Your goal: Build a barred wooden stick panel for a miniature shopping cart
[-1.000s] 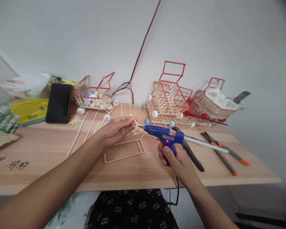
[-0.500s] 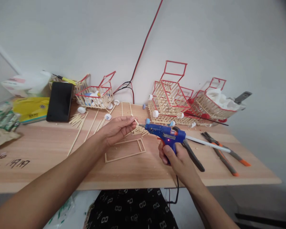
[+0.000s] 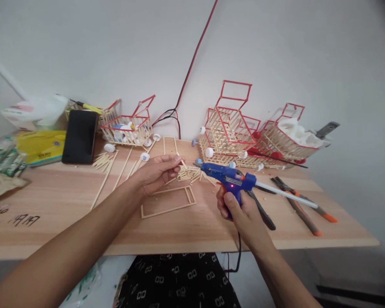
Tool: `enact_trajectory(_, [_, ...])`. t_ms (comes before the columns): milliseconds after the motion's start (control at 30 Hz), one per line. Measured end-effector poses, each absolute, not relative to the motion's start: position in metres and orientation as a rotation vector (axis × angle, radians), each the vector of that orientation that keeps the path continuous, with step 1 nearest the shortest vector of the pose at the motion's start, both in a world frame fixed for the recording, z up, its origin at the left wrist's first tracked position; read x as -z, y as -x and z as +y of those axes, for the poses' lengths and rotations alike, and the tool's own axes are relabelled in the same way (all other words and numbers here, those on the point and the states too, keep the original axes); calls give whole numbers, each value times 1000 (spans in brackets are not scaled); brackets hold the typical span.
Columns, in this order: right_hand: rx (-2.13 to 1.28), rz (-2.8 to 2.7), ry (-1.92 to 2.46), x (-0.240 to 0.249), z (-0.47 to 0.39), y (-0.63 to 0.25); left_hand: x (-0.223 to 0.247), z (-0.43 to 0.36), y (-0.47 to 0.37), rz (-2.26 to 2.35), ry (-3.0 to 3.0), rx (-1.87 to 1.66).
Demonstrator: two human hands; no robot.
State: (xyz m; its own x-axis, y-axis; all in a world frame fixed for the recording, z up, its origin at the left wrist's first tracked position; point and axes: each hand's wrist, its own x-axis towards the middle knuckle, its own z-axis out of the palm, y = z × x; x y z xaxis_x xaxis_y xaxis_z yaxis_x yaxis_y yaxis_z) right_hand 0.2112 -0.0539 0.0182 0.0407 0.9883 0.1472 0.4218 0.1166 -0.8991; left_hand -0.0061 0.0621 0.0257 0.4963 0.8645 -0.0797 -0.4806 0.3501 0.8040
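Observation:
Between its thumb and fingers, my left hand pinches a short wooden stick. My right hand is wrapped round the grip of a blue glue gun, whose nozzle points left, a small gap away from the stick. A white glue stick juts from the gun's back end. Below my left hand a rectangular stick frame with a crosspiece near its right end lies on the table. A pile of short sticks sits behind it.
Stick-built carts with red edges stand along the wall, another cart at left. A black tablet leans beside a yellow packet. Pliers lie at right on the wooden table. Long sticks lie left.
My right hand and the glue gun have moved slightly right, and the nozzle has come away from the stick. My left hand has hardly moved.

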Motion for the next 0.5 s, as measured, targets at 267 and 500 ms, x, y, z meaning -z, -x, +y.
enact_trajectory(267, [-83, -1802, 1761, -23, -58, -261, -23, 62, 6, 718, -1057, -987])
enact_trajectory(500, [356, -1697, 1977, -15, -67, -369, -20, 63, 5, 806, -1128, -971])
